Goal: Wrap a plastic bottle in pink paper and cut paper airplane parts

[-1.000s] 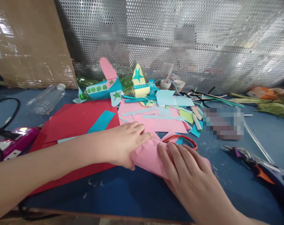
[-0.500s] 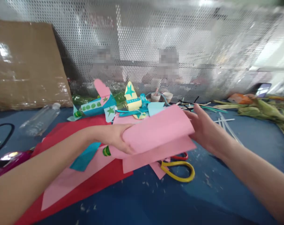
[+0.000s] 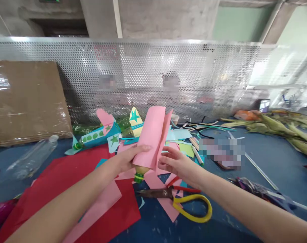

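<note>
A bottle (image 3: 141,169) with a green cap is wrapped in a sheet of pink paper (image 3: 149,136), its neck pointing down toward me. My left hand (image 3: 128,158) is closed around the wrapped bottle from the left. One edge of the paper stands loose on the right side. Against this loose flap is my right hand (image 3: 177,163), its fingers slightly bent and apart; a firm grip is not visible. Below the bottle, scissors (image 3: 192,204) with one yellow and one red handle lie on pink paper scraps.
Red paper (image 3: 128,202) covers the left front of the blue table. Behind stand a blue bottle rocket (image 3: 100,133) and a yellow paper piece (image 3: 134,118). A clear bottle (image 3: 33,157) lies left, cardboard (image 3: 24,101) behind it. Corn husks (image 3: 277,126) lie right.
The wrapped bottle has turned from lying sideways to tilted upright, cap toward me. My right hand has moved from the paper's far end to its loose flap. The view has tipped upward.
</note>
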Action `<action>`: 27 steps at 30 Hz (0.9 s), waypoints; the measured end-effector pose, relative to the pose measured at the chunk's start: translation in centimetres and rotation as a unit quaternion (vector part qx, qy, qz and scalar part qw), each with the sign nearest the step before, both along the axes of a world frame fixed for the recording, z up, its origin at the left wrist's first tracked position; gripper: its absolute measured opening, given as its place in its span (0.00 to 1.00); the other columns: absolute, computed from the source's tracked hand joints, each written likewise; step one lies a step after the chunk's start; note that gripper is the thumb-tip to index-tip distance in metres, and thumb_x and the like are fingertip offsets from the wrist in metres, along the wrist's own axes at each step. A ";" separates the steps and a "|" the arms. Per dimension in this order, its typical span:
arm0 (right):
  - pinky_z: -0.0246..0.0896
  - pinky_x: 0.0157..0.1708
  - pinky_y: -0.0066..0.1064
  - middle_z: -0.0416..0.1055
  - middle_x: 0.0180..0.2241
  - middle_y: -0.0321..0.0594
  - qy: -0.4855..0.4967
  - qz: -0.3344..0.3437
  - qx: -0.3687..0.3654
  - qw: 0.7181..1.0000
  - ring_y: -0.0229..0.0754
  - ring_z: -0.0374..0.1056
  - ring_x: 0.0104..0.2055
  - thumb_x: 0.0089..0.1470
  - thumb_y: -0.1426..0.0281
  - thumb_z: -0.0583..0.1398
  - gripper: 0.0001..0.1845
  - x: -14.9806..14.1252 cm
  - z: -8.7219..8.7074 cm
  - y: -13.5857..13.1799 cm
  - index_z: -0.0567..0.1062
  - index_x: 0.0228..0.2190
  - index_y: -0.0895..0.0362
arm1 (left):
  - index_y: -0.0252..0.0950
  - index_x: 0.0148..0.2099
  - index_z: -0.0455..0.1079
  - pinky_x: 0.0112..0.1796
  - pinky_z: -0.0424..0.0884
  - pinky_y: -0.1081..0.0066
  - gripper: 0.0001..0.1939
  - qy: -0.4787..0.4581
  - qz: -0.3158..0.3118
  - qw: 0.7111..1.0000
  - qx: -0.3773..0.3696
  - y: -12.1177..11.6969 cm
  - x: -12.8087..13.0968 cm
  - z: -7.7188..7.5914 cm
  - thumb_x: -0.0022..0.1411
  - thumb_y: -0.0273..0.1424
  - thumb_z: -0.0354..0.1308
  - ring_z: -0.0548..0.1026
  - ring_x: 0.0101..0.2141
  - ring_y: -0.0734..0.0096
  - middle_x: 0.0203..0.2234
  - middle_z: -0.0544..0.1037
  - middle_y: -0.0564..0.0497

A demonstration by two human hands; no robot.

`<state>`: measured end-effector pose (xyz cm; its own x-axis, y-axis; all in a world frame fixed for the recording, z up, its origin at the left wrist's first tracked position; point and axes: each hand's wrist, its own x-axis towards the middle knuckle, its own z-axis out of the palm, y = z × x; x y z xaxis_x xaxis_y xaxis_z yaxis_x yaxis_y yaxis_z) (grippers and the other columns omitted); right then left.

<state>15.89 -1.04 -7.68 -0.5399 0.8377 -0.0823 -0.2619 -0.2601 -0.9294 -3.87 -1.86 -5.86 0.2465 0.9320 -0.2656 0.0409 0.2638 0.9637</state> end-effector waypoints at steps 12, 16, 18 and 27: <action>0.72 0.33 0.35 0.66 0.46 0.40 -0.029 -0.039 0.112 0.992 0.37 0.70 0.33 0.44 0.53 0.69 0.42 -1.5 -2.5 -0.3 0.57 0.56 0.48 | 0.36 0.59 0.64 0.42 0.76 0.58 0.36 -0.083 -0.072 0.994 0.011 -0.8 0.3 -1.4 0.49 0.38 0.70 0.77 0.48 0.49 0.49 0.78 0.39; 0.72 0.36 0.37 0.67 0.45 0.42 -0.034 -0.010 0.127 0.991 0.40 0.71 0.36 0.46 0.53 0.67 0.48 -1.2 -2.7 0.0 0.51 0.61 0.50 | 0.36 0.60 0.64 0.44 0.75 0.56 0.37 -0.105 -0.103 0.989 0.022 -0.8 0.4 -1.4 0.50 0.39 0.71 0.76 0.49 0.48 0.51 0.76 0.36; 0.71 0.37 0.37 0.67 0.46 0.43 -0.034 -0.003 0.131 0.991 0.40 0.70 0.36 0.47 0.53 0.67 0.50 -1.0 -2.8 0.0 0.47 0.63 0.50 | 0.35 0.59 0.65 0.46 0.74 0.57 0.37 -0.113 -0.112 0.987 0.026 -0.8 0.6 -1.4 0.49 0.42 0.71 0.75 0.50 0.48 0.52 0.75 0.36; 0.72 0.36 0.37 0.74 0.45 0.42 -0.018 0.003 0.097 0.995 0.44 0.73 0.38 0.45 0.55 0.70 0.48 -0.7 -2.8 0.2 0.56 0.62 0.48 | 0.34 0.57 0.66 0.46 0.71 0.58 0.45 -0.105 -0.072 0.992 -0.011 -0.9 1.0 -1.7 0.40 0.48 0.75 0.74 0.49 0.47 0.50 0.76 0.36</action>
<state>15.17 -0.79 -10.46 -0.5451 0.8361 0.0622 -0.2271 -0.0758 -0.9709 -2.87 -2.80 -7.56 0.4281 0.8782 -0.2133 -0.1221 0.2901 0.9492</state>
